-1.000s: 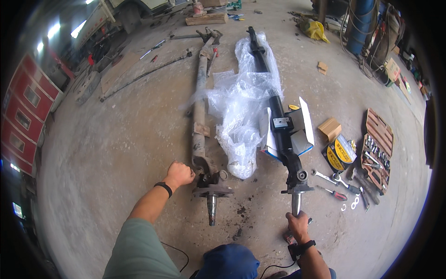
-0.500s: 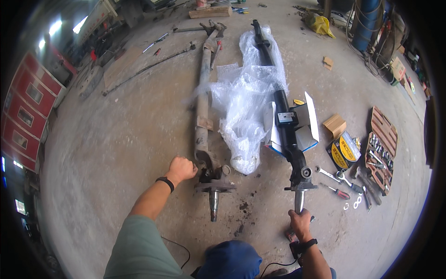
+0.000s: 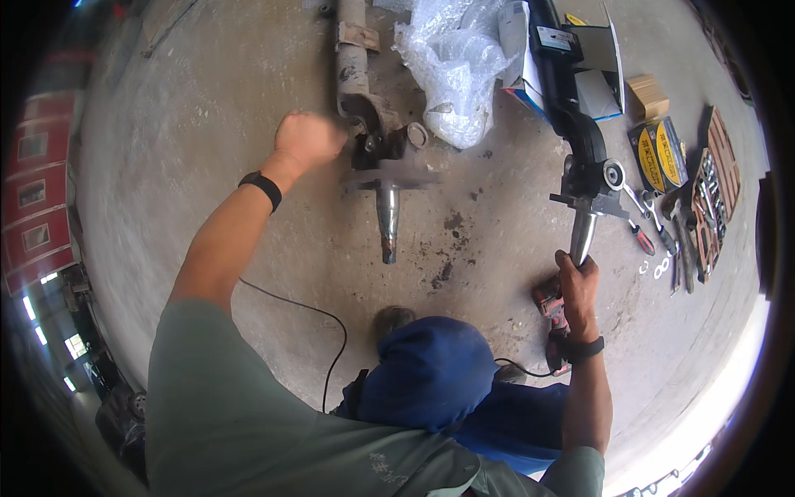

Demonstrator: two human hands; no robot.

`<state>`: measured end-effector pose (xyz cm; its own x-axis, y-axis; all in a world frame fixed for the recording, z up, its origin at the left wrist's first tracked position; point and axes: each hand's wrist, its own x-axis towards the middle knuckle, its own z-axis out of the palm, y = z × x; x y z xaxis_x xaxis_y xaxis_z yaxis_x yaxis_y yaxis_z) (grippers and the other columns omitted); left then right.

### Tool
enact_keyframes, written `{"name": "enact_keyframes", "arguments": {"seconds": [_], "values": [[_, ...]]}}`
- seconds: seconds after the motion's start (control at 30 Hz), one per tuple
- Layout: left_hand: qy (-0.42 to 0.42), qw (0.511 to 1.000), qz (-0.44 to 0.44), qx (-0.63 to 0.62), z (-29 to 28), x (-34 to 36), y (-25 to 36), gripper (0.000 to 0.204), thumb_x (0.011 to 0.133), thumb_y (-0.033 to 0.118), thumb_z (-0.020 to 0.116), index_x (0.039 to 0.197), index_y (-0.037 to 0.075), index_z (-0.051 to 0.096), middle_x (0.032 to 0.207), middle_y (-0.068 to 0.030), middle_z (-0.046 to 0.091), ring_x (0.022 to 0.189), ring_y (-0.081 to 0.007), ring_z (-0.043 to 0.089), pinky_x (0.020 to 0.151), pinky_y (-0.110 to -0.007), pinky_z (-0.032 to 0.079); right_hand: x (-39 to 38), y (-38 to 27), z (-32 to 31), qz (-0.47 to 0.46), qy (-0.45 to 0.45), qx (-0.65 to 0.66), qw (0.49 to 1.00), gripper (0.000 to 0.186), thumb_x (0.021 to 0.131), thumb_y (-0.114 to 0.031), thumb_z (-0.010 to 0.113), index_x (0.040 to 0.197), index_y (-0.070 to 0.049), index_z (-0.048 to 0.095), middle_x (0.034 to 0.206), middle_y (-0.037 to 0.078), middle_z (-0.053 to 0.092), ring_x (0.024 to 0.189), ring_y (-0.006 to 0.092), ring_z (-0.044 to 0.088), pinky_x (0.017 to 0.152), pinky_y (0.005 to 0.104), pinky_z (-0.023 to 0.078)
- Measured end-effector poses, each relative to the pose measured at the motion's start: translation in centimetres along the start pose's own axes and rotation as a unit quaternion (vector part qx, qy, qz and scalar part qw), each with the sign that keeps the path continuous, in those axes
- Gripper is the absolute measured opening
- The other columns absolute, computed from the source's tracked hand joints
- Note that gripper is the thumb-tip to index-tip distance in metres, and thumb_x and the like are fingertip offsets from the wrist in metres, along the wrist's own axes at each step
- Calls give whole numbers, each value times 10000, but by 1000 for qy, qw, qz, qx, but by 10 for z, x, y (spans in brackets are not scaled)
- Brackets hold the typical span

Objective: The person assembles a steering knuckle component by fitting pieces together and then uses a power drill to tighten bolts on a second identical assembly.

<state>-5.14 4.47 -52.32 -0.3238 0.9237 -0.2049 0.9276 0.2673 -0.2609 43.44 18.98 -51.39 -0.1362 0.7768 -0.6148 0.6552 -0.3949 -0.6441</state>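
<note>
Two long axles lie on the concrete floor, with their spindle ends toward me. My right hand [image 3: 578, 286] is wrapped round the shiny spindle [image 3: 584, 236] of the black axle [image 3: 571, 124]. At the worn, rusty axle [image 3: 352, 70], my left hand [image 3: 308, 142] is closed beside the steering knuckle [image 3: 377, 149]. It is slightly blurred, and what its fingers hold, if anything, is hidden. The worn axle's spindle [image 3: 387, 217] points toward me, untouched. Just below my right hand lies a red and black power tool [image 3: 553, 300].
Bubble wrap [image 3: 457, 79] lies between the axles. An opened white box [image 3: 598, 91] sits under the black one. To the right are a small cardboard box [image 3: 648, 95], a yellow-and-black box [image 3: 658, 156], wrenches, a screwdriver [image 3: 642, 240], white rings and a socket case [image 3: 716, 190]. A black cable [image 3: 338, 331] runs near my knee [image 3: 431, 373].
My view has tilted down toward my body, so the axles' far ends have left the picture. My right hand stays on the black axle's spindle; my left stays beside the worn knuckle.
</note>
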Motion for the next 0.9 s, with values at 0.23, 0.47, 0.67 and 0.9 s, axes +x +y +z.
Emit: {"name": "enact_keyframes", "arguments": {"seconds": [0.23,0.47,0.67,0.9], "values": [[0,999,-4,33,1,16,15,404,837,397,547,658,87,737,700,-158,695,707,-321,689,757,-417,530,-1,-3,-12,-1,12,-30,999,295,866,-249,651,765,7,545,567,48,535,445,149,527,420,325,433],[30,999,9,20,-2,0,5,282,806,359,619,698,137,753,654,-117,677,696,-282,660,733,-411,510,3,-14,-5,30,-24,1,999,290,876,-211,623,714,-32,462,527,41,480,353,149,468,334,334,344],[19,999,-1,29,-5,4,10,251,804,359,629,702,167,755,655,-90,677,695,-267,653,721,-410,502,1,-17,-3,33,-17,31,999,291,879,-183,621,702,-34,445,520,24,453,344,145,456,318,337,324],[16,999,8,34,2,4,5,266,812,365,615,672,182,746,656,-85,678,693,-262,657,726,-407,504,3,-16,4,35,8,31,999,305,866,-157,619,665,-35,424,517,23,443,348,152,463,324,343,326]]}}
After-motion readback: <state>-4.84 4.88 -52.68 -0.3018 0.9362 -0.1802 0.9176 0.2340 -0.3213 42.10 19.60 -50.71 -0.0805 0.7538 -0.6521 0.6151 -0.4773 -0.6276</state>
